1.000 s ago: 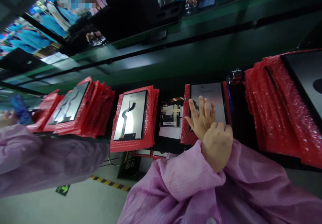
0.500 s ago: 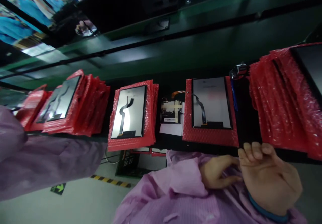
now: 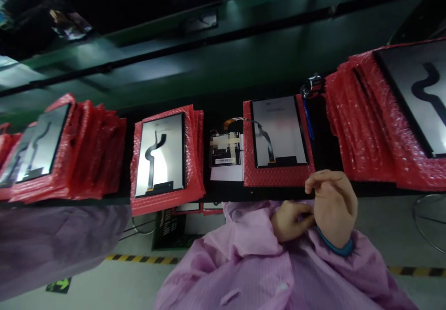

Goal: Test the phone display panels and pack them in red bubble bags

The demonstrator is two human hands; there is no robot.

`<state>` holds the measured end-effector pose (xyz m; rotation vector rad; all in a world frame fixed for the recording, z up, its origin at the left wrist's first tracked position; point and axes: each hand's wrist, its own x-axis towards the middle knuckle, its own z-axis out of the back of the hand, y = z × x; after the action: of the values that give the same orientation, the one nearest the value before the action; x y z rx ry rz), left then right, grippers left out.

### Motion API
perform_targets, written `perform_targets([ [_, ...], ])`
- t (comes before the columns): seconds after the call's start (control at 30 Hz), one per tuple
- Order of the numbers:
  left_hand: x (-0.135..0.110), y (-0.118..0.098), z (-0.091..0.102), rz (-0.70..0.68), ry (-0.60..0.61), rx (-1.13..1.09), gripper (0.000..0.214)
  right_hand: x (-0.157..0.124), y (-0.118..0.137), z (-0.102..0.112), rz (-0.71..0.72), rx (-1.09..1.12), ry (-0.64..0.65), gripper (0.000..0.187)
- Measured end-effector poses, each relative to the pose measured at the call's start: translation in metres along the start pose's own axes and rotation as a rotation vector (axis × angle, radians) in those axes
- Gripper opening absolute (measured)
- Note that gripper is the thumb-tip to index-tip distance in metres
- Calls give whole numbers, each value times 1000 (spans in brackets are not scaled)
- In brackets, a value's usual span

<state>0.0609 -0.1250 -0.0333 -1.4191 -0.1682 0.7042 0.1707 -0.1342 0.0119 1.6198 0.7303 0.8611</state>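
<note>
My left hand [image 3: 291, 221] is closed against the inner side of my right wrist, in front of my body. Its fingertips pinch at the pink sleeve there and are partly hidden. Raised beside it, my right hand [image 3: 334, 203] has loosely bent fingers and holds nothing; a blue cuff [image 3: 337, 247] circles its wrist. Just beyond the hands, a display panel [image 3: 280, 133] with a ribbon cable lies on red bubble wrap [image 3: 272, 177]. Left of it sits a small circuit unit [image 3: 225, 150] with tape and a label, joined to the panel by an orange-and-black flex cable [image 3: 237, 119].
Another display panel [image 3: 162, 154] rests on red bubble wrap to the left. Stacks of wrapped panels stand at far left [image 3: 90, 157] and right [image 3: 365, 129]. A metal fitting [image 3: 313, 85] with a blue cord is near the right stack. Another person's purple sleeve [image 3: 59, 245] reaches in at left.
The view has shifted, and the bench items appear farther left. My right hand has turned and its fingers have bent inward. My left hand's fingers have closed by the right wrist.
</note>
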Motion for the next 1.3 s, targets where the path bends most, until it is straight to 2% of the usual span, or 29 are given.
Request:
perform_targets([
  [0.07, 1, 0, -1, -8, -31, 25, 20, -7, -2, -2, 191, -226, 41, 14],
  [0.13, 1, 0, -2, -6, -48, 54, 19, -10, -2, -5, 317, -279, 114, 21],
  [0.2, -1, -2, -2, 18, -62, 60, 19, -9, 1, -9, 279, -115, 143, 21],
  [0.23, -2, -3, -1, 34, -70, 46, 19, -7, 2, -10, 243, -5, 111, 19],
  [0.3, -5, -7, -1, 60, -97, -1, 21, -1, 3, -10, 222, 114, -44, 18],
  [0.33, -6, -9, 0, 70, -113, -24, 21, 2, 2, -8, 250, 76, -119, 17],
  [0.4, -8, -12, 0, 96, -148, -34, 21, 8, -3, -1, 444, -154, -167, 17],
  [0.5, -9, -13, 1, 131, -157, 1, 21, 13, -13, 13, 750, -454, -91, 29],
  [0.57, -9, -12, 2, 116, -137, 21, 20, 15, -17, 16, 808, -489, -91, 37],
  [0.63, -9, -10, 2, 65, -101, 44, 19, 17, -15, 13, 773, -448, -99, 38],
  [0.7, -10, -9, 6, -33, -65, 74, 22, 19, -10, 7, 671, -301, -156, 29],
  [0.8, -18, -12, 19, -227, -132, 94, 31, 24, -5, 4, 320, -72, -236, 16],
  [0.87, -26, -14, 34, -317, -280, 100, 33, 28, -9, 10, 182, -250, -169, 15],
  [0.93, -32, -12, 54, -336, -506, 179, 29, 30, -20, 18, 194, -653, -43, 22],
  [1.0, -34, -3, 75, -298, -769, 389, 26, 29, -33, 24, 266, -991, 60, 31],
  [1.07, -31, 10, 95, -206, -997, 680, 23, 26, -42, 24, 293, -1174, 95, 38],
  [1.1, -28, 17, 104, -153, -1073, 814, 22, 24, -45, 23, 281, -1238, 100, 41],
  [1.17, -21, 31, 119, -54, -1154, 990, 28, 21, -47, 19, 241, -1338, 108, 46],
  [1.3, -15, 46, 131, 38, -1120, 1055, 37, 24, -47, 14, 155, -1372, 124, 56],
])
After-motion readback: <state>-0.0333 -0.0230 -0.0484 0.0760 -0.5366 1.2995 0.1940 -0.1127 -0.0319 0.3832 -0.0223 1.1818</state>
